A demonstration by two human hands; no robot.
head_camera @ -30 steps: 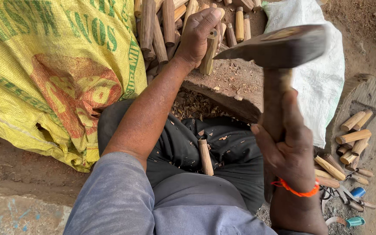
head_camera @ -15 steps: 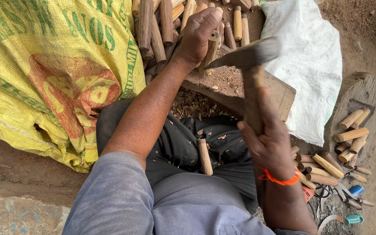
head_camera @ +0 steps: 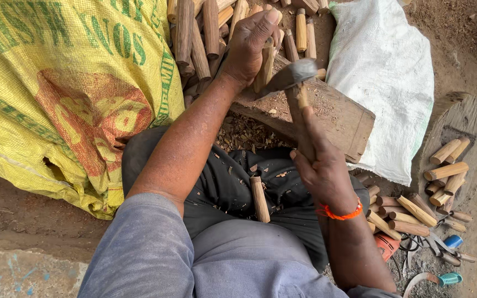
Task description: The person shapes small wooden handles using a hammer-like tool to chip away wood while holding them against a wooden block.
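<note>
Near: a short round wooden stick (head_camera: 259,198) lies loose on the person's dark lap, apart from both hands.

Right hand (head_camera: 322,172) is closed around the wooden handle of a dark metal-headed chopping tool (head_camera: 292,75), whose head sits at the far end, right beside the left-hand fingers.

Left hand (head_camera: 248,48) is closed around a pale upright wooden peg (head_camera: 264,65), which stands on the worn brown wooden chopping block (head_camera: 338,118).

Risk (judgement): the blade is touching or nearly touching the peg just below the fingers; a glancing stroke could slip onto them. The peg may also kick out sideways.

Surface: bare brown dirt ground (head_camera: 473,66), littered with chips.

Surroundings: yellow woven sack (head_camera: 67,94) at left, white woven sack (head_camera: 385,72) at right, trimmed pegs on a round wooden slab (head_camera: 448,129) at right, raw sticks piled far (head_camera: 200,38).
</note>
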